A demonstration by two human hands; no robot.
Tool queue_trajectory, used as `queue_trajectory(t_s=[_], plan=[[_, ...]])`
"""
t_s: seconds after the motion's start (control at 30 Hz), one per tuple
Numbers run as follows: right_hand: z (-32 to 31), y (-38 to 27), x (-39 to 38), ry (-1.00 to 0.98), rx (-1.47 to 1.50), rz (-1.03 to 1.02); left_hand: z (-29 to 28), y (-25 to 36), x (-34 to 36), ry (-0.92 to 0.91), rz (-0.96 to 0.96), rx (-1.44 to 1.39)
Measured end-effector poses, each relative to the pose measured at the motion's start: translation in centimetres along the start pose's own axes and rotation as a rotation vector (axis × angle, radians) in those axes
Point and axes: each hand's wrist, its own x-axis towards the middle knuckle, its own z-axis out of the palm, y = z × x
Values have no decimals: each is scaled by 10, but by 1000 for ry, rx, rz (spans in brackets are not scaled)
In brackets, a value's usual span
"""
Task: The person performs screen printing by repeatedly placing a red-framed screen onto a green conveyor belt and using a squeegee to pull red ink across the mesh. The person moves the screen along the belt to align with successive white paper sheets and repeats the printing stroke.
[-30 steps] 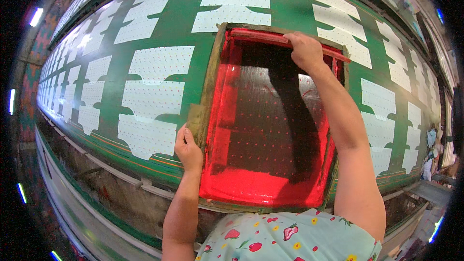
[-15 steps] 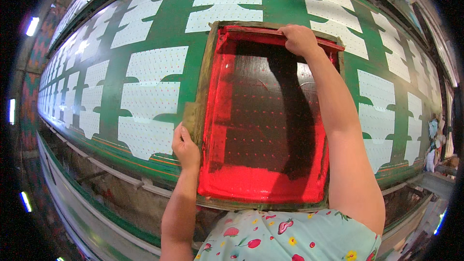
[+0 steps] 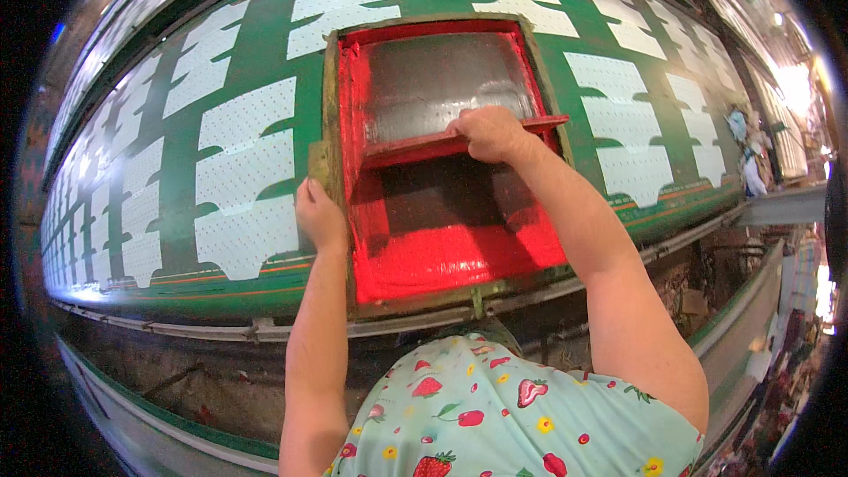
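Observation:
A screen-printing frame with red-smeared inner walls lies on the green table. My right hand is closed on the top of a long red-stained squeegee, which spans the screen at about mid-length. Red ink is pooled thickly along the near end of the mesh. Beyond the squeegee the dark mesh looks wiped and shiny. At the frame's left side, my left hand pinches a flat wooden tab. Part of the squeegee's grip is hidden by my right fingers.
White cut fabric pieces with small dots lie in rows across the green table. A metal rail runs along its near edge, with a trough below. Piled cloth stands off to the right.
My right hand has drawn the squeegee from the far end of the screen toward me, to about the middle. My left hand still holds the tab. The whole view has shifted.

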Motion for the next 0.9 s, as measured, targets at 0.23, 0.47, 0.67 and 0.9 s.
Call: queue_trajectory(t_s=[0.23, 0.47, 0.67, 0.9], plan=[[39, -82, -130, 111, 102, -14, -6, 6, -7, -36, -13, -86], [67, -136, -214, 223, 68, -21, -6, 12, -7, -47, 0, -59], [81, -143, -245, 328, 159, -144, -6, 10, -6, -27, 21, 38], [83, -77, -293, 481, 471, -223, -4, 12, -1, -16, -10, 201]])
